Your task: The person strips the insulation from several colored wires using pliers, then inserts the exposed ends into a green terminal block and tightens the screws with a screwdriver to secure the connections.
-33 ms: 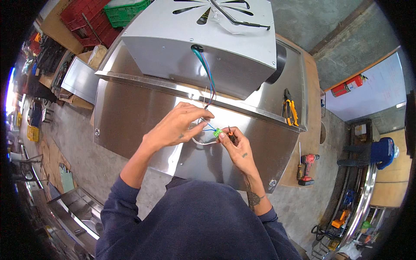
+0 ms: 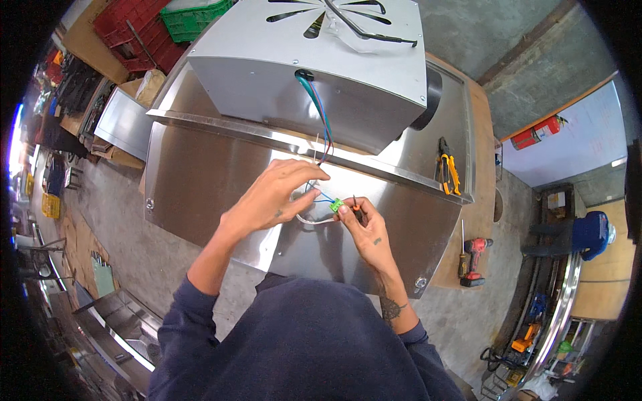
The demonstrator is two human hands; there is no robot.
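1. My right hand (image 2: 364, 234) pinches the small green plastic connector block (image 2: 337, 205) over the shiny steel panel (image 2: 200, 167); a slip could tug its thin blue wires (image 2: 324, 200) loose.
2. My left hand (image 2: 267, 192) curls beside them; I can't tell whether it grips.
3. Beyond, teal, blue and red wires (image 2: 310, 87) enter the large grey metal box (image 2: 267, 90); overpulling might strain them.
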